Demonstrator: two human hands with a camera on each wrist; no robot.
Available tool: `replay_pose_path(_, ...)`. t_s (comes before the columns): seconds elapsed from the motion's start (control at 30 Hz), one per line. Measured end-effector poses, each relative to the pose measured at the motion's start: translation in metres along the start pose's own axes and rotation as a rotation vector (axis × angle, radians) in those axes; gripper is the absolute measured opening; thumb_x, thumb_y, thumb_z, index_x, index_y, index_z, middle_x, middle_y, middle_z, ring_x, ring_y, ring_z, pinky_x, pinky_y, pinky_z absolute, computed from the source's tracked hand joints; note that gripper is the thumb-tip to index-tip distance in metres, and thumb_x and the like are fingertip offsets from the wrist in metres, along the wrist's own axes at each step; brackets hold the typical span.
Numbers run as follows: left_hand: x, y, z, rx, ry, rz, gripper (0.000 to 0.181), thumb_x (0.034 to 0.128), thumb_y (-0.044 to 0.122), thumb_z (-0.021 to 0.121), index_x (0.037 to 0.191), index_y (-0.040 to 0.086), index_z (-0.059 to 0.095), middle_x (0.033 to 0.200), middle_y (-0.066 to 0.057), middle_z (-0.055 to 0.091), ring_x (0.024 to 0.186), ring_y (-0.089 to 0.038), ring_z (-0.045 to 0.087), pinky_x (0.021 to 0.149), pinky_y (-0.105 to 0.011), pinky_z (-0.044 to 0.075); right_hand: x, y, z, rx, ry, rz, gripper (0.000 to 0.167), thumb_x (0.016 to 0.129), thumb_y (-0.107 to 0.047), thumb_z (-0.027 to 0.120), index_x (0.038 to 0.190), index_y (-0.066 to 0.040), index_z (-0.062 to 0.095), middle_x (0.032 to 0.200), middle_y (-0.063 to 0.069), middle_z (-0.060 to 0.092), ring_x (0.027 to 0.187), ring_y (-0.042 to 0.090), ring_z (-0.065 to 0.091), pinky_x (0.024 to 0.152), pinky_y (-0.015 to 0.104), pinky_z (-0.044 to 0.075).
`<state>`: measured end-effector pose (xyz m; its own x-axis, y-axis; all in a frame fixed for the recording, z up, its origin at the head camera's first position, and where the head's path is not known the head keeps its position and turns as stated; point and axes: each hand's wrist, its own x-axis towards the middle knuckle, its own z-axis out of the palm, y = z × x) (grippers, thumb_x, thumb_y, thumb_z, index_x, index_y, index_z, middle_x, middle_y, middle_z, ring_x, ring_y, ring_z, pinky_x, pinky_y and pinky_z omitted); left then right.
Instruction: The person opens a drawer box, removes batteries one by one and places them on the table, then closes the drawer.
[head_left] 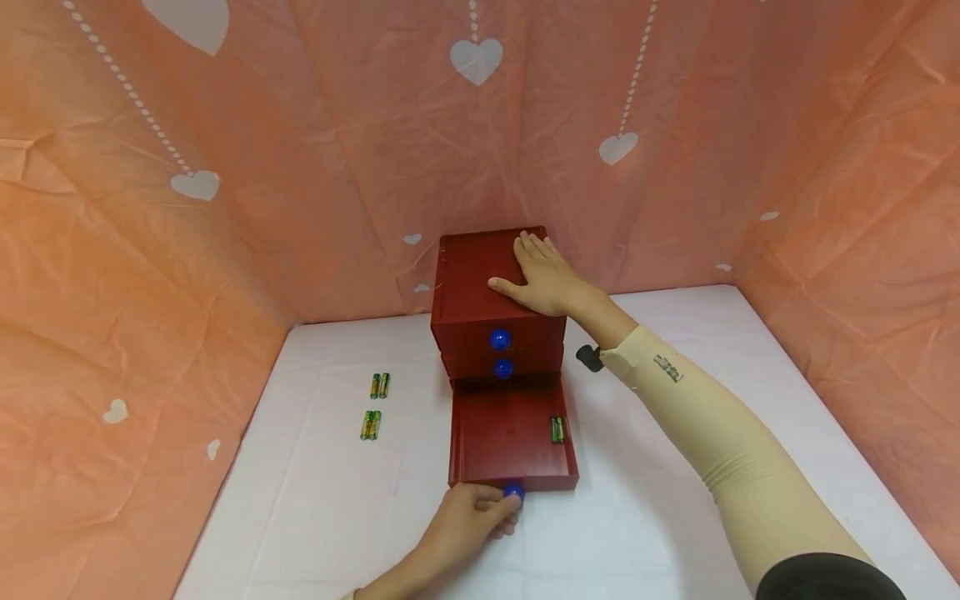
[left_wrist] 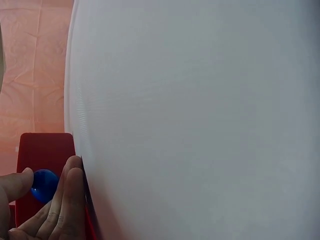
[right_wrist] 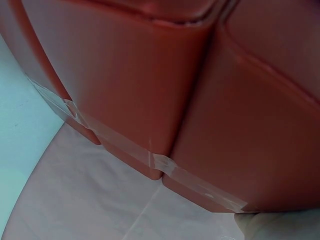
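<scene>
A dark red drawer cabinet (head_left: pixel 480 279) stands at the back of the white table, its bottom drawer (head_left: pixel 498 446) pulled out. My left hand (head_left: pixel 468 521) pinches the blue knob (left_wrist: pixel 45 185) on that drawer's front between thumb and fingers. My right hand (head_left: pixel 542 279) lies flat on the cabinet top with its fingers straight. Two green-and-gold batteries (head_left: pixel 557 429) lie side by side against the drawer's right wall. On the table to the left are an upper battery pair (head_left: pixel 380 386) and a lower battery pair (head_left: pixel 371 425).
The two upper drawers are closed, with an upper blue knob (head_left: pixel 500 339) and a lower blue knob (head_left: pixel 503 368). Clear tape (right_wrist: pixel 125 150) runs across the cabinet's stacked units. A pink curtain (head_left: pixel 360 150) with hearts hangs behind and beside the white table (head_left: pixel 300 500).
</scene>
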<state>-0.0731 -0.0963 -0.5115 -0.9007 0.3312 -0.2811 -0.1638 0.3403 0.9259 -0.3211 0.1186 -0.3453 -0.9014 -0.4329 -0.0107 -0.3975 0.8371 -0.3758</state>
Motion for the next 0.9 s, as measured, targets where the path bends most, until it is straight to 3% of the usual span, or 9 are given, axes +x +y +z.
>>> replay_pose_path(0.3, -0.004, 0.004, -0.003, 0.063, -0.025, -0.022, 0.023, 0.1030, 0.026, 0.075, 0.098, 0.006, 0.083, 0.084, -0.001, 0.077, 0.076, -0.017, 0.074, 0.071, -0.029, 0.064, 0.000, 0.001, 0.001, -0.002, -0.005, 0.005, 0.099, 0.108, -0.067, 0.041, 0.169, 0.004, 0.009, 0.178, 0.022, 0.001, 0.166, 0.034, -0.005, 0.133, 0.045, -0.007)
replay_pose_path(0.57, -0.010, 0.019, -0.013, 0.255, -0.056, -0.039, 0.024, 0.1025, 0.030, 0.075, 0.100, 0.009, 0.086, 0.081, 0.005, 0.075, 0.075, -0.015, 0.064, 0.064, -0.024, 0.053, 0.001, 0.001, 0.001, 0.009, -0.005, 0.006, 0.099, 0.108, -0.066, 0.042, 0.169, 0.003, 0.009, 0.179, 0.022, 0.001, 0.166, 0.034, -0.005, 0.133, 0.045, -0.008)
replay_pose_path(0.73, -0.013, 0.034, -0.019, 0.344, -0.075, -0.008, 0.025, 0.1022, 0.032, 0.075, 0.103, 0.009, 0.086, 0.081, 0.005, 0.074, 0.070, -0.011, 0.061, 0.058, -0.023, 0.051, 0.001, 0.001, 0.001, 0.011, -0.006, 0.006, 0.099, 0.107, -0.067, 0.042, 0.169, 0.003, 0.008, 0.179, 0.021, 0.001, 0.166, 0.034, -0.005, 0.133, 0.045, -0.008)
replay_pose_path(0.9, -0.015, 0.049, -0.026, 0.399, -0.064, 0.060, 0.021, 0.1001, 0.030, 0.078, 0.101, 0.010, 0.085, 0.091, 0.005, 0.078, 0.078, -0.007, 0.065, 0.067, -0.024, 0.058, 0.001, 0.001, 0.001, 0.004, -0.005, 0.005, 0.100, 0.107, -0.067, 0.043, 0.169, 0.003, 0.009, 0.179, 0.022, 0.001, 0.166, 0.034, -0.005, 0.133, 0.046, -0.007)
